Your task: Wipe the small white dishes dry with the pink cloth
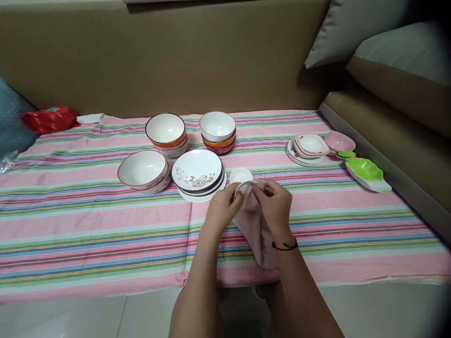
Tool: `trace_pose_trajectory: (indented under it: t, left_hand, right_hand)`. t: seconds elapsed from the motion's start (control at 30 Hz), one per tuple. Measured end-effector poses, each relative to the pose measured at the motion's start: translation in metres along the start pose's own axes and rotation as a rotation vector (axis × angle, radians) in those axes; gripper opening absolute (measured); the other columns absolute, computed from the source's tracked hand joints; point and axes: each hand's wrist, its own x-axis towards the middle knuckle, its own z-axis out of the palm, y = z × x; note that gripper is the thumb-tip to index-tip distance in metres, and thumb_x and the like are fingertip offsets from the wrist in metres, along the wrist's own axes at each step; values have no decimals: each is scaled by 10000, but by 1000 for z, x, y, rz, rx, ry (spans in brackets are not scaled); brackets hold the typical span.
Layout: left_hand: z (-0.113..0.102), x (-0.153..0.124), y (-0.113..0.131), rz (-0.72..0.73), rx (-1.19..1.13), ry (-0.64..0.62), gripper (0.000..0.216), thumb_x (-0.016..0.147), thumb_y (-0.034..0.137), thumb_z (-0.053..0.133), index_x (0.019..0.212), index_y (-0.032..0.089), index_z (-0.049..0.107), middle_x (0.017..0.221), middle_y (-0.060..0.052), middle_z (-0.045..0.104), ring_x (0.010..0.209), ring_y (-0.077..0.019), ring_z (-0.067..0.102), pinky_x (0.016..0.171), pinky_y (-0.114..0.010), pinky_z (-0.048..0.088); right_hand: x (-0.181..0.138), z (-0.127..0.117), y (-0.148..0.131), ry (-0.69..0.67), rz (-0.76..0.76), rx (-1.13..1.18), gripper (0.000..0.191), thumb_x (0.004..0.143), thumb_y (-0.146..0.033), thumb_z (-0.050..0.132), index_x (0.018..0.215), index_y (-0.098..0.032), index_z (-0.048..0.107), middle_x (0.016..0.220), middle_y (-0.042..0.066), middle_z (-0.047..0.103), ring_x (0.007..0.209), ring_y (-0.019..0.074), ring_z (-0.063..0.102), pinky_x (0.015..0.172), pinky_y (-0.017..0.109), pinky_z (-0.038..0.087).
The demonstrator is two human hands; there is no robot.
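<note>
My left hand is closed on a small white bowl, of which only part of the rim shows. A pale pink cloth covers the inside of that bowl and hangs down toward the table edge. Closed on the cloth at the bowl's rim is my right hand, with a black cord on its wrist. Just beyond both hands stands another small white bowl. To the left of it lies a stack of plates, the top one white with a brown flower pattern.
Stacked bowls stand at the back left, back middle and left. Small plates carry pinkish dishes on the right, near a pink bowl and a green leaf-like dish. A red package lies far left.
</note>
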Motion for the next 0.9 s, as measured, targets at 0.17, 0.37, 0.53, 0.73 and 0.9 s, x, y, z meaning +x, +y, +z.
trace_pose_trajectory:
  t: [0.17,0.37,0.53,0.73,0.9]
  left_hand:
    - [-1,1,-1,-38,-146,70,328,865,318,456,1149,182,546,651,27,513,589,-108,479,572,-213,369]
    - [3,2,2,-90,-362,83,312,815,341,559,1080,182,512,756,-2,618,695,-122,585,599,-209,439]
    - [7,3,1,-69,-589,70,377,756,320,643,1078,186,499,994,-72,664,900,-174,637,714,-251,509]
    - [2,3,-2,-47,-545,115,337,818,324,570,1118,177,613,1154,-95,634,1003,-210,609,794,-301,514]
    - [-3,4,0,-5,-397,166,311,884,336,463,1071,176,653,1150,-71,643,1076,-201,569,928,-321,439]
  right_hand:
    - [2,2,4,-44,58,71,226,717,-322,617,859,-154,672,761,34,681,700,169,618,636,266,472]
    - [3,9,14,-38,141,288,375,691,-310,637,1028,-147,628,967,90,693,870,213,654,750,319,512]
    - [1,12,14,36,161,218,381,720,-368,615,1018,-132,635,931,105,695,833,214,652,714,318,508]
    - [0,4,6,23,189,146,278,686,-379,659,840,-147,660,712,36,668,668,173,606,605,270,471]
    - [-4,3,-6,5,76,-59,284,708,-429,638,621,-162,600,545,-20,536,533,113,463,501,229,362]
